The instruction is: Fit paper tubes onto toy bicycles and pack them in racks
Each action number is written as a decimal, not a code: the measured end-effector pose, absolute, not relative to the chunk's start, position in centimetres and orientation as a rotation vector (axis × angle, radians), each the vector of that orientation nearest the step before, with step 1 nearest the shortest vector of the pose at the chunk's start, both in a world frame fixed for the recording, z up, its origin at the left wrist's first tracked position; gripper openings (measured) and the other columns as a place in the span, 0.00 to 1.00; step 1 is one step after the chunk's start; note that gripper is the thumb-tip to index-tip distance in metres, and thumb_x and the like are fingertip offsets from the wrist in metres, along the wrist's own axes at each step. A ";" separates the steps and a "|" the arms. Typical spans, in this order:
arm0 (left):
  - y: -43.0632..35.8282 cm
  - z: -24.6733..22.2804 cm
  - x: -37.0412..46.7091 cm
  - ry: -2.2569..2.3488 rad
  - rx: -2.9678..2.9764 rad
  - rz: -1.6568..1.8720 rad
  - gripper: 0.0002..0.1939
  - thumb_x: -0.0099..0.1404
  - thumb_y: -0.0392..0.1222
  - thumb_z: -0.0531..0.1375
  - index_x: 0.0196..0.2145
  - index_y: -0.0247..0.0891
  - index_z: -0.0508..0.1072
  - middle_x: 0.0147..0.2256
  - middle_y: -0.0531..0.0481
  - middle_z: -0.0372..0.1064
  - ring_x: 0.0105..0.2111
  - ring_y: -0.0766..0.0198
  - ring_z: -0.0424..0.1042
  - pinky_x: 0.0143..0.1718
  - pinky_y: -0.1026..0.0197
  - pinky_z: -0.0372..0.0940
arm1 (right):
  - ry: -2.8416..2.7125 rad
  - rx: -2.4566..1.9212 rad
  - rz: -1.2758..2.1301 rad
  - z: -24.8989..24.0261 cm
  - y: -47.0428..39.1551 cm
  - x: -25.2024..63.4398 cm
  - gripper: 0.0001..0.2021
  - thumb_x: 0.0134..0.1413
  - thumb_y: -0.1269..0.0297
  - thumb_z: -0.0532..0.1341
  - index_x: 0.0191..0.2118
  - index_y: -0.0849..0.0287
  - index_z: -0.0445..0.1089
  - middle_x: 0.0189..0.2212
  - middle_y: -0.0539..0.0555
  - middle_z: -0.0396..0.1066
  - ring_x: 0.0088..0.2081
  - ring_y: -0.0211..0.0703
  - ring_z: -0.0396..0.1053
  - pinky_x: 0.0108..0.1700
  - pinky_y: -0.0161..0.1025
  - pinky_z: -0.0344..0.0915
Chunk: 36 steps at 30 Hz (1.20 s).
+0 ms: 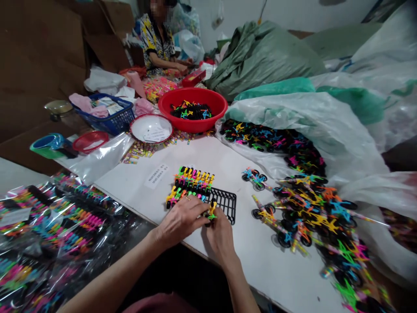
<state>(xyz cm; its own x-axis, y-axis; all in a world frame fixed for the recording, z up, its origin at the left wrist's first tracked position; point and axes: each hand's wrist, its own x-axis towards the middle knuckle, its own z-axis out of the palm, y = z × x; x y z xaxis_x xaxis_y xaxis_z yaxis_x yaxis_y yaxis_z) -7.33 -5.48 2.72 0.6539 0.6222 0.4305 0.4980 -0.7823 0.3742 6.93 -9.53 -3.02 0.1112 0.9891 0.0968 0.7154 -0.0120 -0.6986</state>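
Note:
A black plastic rack (230, 203) lies on the white table, its left part filled with rows of small colourful toy bicycles (195, 177). Over the rack's front edge, my left hand (184, 217) reaches with its fingers closed on a yellow and green toy bicycle (212, 211). My right hand (221, 232) grips the same toy bicycle from the right, partly hiding it. The right side of the rack shows bare bars. To the right spreads a loose pile of toy bicycles (322, 217) mixed with patterned sticks.
Behind stand a red basin (195, 126) of toy bicycles, a white bowl (151, 130) and a blue basket (114, 119). Clear bags of packed toys (65, 226) lie at left. A plastic sack (309, 117) spills more toys at right. Another person (158, 43) sits at the back.

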 end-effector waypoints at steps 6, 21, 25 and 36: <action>-5.6 2.7 -7.3 0.951 2.573 0.823 0.14 0.62 0.44 0.58 0.45 0.36 0.68 0.38 0.46 0.71 0.41 0.60 0.68 0.44 0.57 0.63 | -1.481 -1.597 0.766 -3.8 -8.8 7.1 0.06 0.44 0.71 0.52 0.31 0.59 0.63 0.25 0.51 0.65 0.27 0.39 0.63 0.29 0.33 0.59; -6.6 1.8 -6.1 0.983 2.709 0.787 0.10 0.66 0.35 0.51 0.32 0.35 0.71 0.32 0.47 0.70 0.36 0.61 0.67 0.40 0.56 0.64 | -1.816 -1.895 0.546 -3.1 -9.0 6.6 0.09 0.51 0.73 0.50 0.34 0.60 0.66 0.28 0.54 0.68 0.29 0.43 0.68 0.31 0.35 0.59; -5.4 3.4 -6.3 1.056 2.689 0.977 0.09 0.66 0.39 0.52 0.38 0.37 0.71 0.36 0.46 0.70 0.40 0.59 0.67 0.43 0.54 0.62 | -1.751 -1.776 0.664 -2.6 -8.9 7.5 0.10 0.51 0.73 0.49 0.35 0.60 0.67 0.30 0.54 0.70 0.32 0.42 0.68 0.34 0.34 0.60; 1.4 3.0 -6.1 1.202 2.556 0.692 0.11 0.66 0.41 0.53 0.30 0.35 0.72 0.29 0.49 0.68 0.33 0.63 0.67 0.36 0.61 0.62 | -1.751 -1.610 0.921 -1.2 -8.7 9.3 0.11 0.50 0.74 0.53 0.37 0.59 0.71 0.29 0.51 0.71 0.31 0.38 0.68 0.33 0.31 0.60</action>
